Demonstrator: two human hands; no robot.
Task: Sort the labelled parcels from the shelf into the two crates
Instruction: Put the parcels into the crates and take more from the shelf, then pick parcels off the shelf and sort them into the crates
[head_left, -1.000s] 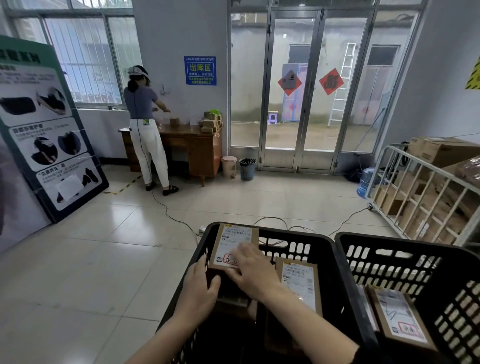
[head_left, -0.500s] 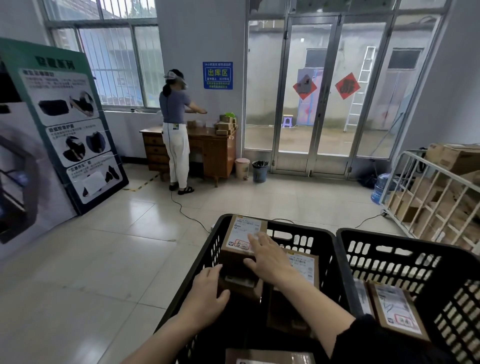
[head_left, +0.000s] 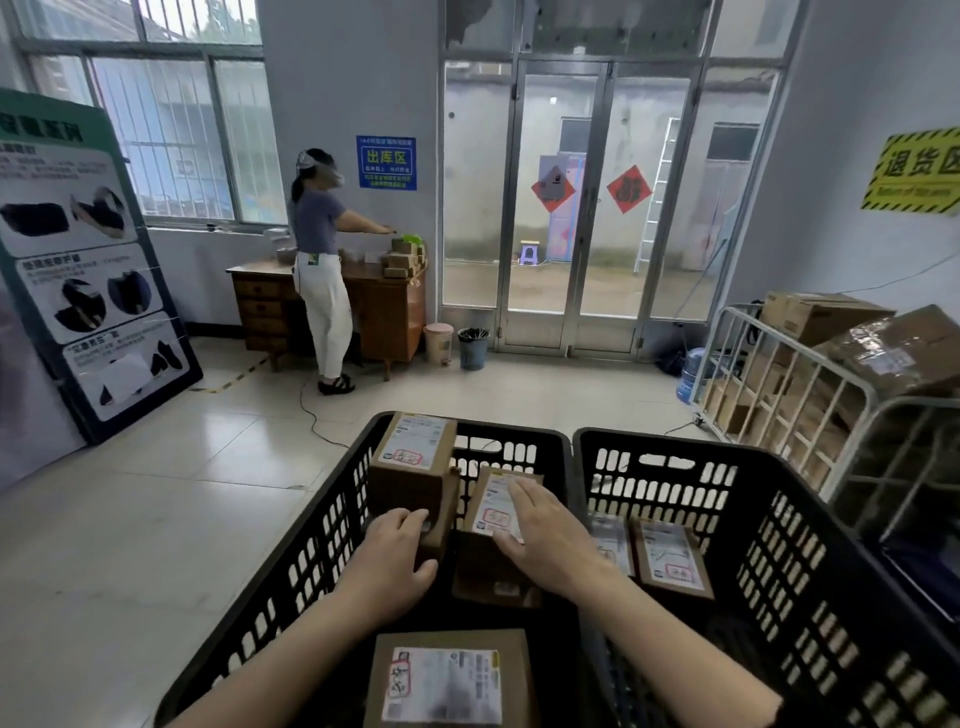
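Note:
Two black crates stand side by side in front of me, the left crate (head_left: 322, 525) and the right crate (head_left: 779, 499). In the left crate a tall labelled parcel (head_left: 415, 449) stands at the far left corner. My left hand (head_left: 395, 551) curls around its near lower edge. Beside it is a middle parcel (head_left: 491, 512), and my right hand (head_left: 543, 532) lies flat on its label with the fingers stretched out. A third parcel (head_left: 447, 680) lies nearest me. The right crate holds a labelled parcel (head_left: 670, 558) and another (head_left: 610, 540) partly hidden by my right arm.
A person (head_left: 322, 270) stands at a wooden desk (head_left: 395, 312) with small boxes, by the far wall. A metal cage trolley (head_left: 810, 395) full of cartons stands right of the crates. A display board (head_left: 78, 249) leans at the left. Tiled floor lies between, with a cable across it.
My right hand has slid off the tall parcel's top, to the right, onto the middle parcel. My left hand stays at the tall parcel's base. The person at the desk has turned and reached right.

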